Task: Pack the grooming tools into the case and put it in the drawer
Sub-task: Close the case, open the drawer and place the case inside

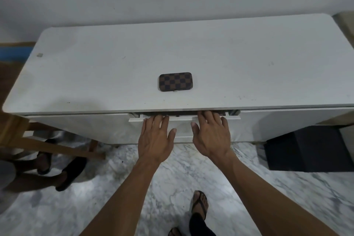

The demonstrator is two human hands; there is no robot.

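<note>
Fingers of the left hand (155, 136) and right hand (211, 134) are lying nearly straight over the top edge of the drawer (183, 128), tips hidden in the narrow gap, so hooking or merely resting I cannot tell; neither is holding anything else. The checkered case (175, 81) is sitting closed on the white cabinet top (95, 74), so packing looks done, stowing remaining. Marble floor (115, 188) is showing below, plain wall behind.

The case (175, 81) lies on the table (76, 74), behind the drawer (183, 126).
</note>
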